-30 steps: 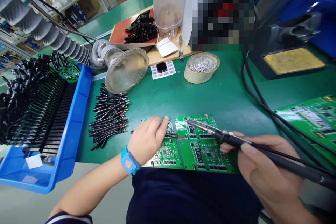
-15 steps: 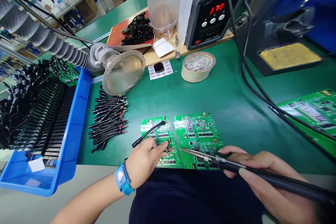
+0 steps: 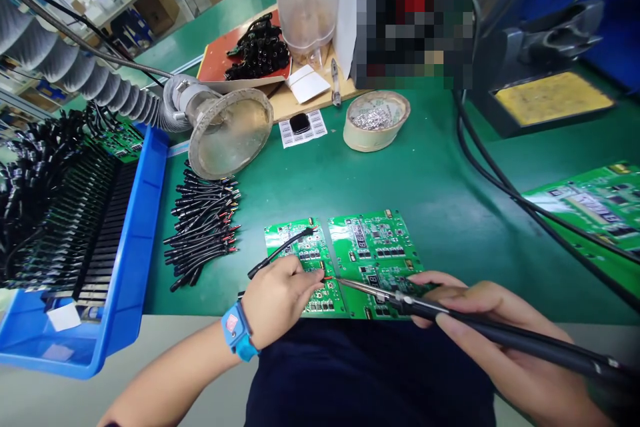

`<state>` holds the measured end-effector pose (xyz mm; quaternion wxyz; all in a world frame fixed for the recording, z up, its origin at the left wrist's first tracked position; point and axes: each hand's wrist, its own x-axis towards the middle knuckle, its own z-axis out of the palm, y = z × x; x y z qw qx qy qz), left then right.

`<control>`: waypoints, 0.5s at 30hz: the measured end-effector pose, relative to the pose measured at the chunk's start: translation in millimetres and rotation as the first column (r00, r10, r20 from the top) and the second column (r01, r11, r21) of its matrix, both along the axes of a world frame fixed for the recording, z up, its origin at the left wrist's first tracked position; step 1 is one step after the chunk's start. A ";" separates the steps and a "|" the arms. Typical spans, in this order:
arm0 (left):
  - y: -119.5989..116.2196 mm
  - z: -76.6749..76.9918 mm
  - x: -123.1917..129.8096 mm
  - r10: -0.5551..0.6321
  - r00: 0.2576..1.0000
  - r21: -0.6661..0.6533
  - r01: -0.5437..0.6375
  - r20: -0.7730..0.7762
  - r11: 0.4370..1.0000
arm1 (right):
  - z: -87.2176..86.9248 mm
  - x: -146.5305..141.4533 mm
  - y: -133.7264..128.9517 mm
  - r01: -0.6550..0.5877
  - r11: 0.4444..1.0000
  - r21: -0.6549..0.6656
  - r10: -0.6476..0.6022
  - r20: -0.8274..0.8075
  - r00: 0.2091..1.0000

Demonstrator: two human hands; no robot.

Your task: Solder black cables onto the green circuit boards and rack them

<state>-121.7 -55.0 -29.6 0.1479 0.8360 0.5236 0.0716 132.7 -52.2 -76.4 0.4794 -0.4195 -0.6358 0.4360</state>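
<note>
My left hand (image 3: 280,293), with a blue wrist strap (image 3: 237,330), is closed in a pinch over the left green circuit board (image 3: 323,305). A short red wire end (image 3: 328,278) sticks out from its fingertips; the rest of that cable is mostly hidden under the hand. Another black cable (image 3: 280,252) lies across the upper part of this board, its wire end at a corner. My right hand (image 3: 480,313) grips a soldering iron (image 3: 450,315) like a pen. The iron's tip is at the red wire end, passing over the right circuit board (image 3: 375,237).
Black cables (image 3: 203,233) lie piled left of the boards. Beyond stand a fume extractor hood (image 3: 233,133) and a tub of metal shavings (image 3: 375,137). A blue bin (image 3: 127,247) holds boards at left. Right are an iron stand (image 3: 555,107), hanging cords (image 3: 493,167) and another board (image 3: 600,213).
The soldering iron's tip has moved left, from the gap between the boards to the red wire. My left hand's fingers have drawn together into a tighter pinch.
</note>
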 end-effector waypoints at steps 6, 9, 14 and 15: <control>-0.3 0.3 2.2 0.041 0.999 -0.018 -0.041 0.025 0.999 | -3.5 2.0 -1.0 -0.017 1.000 0.010 0.016 0.013 1.000; -0.3 -0.1 3.6 0.045 0.999 -0.011 -0.044 0.027 0.999 | -1.4 1.0 -0.1 -0.019 1.000 0.025 0.018 0.040 0.999; -1.7 -0.6 4.8 0.032 0.999 -0.005 -0.031 0.016 0.999 | 4.3 -1.1 2.4 -0.043 0.998 0.048 0.040 0.063 0.997; -2.1 -0.5 4.7 0.028 0.999 -0.008 -0.028 0.014 1.000 | 4.9 -1.1 2.7 -0.045 0.998 0.054 0.042 0.058 0.997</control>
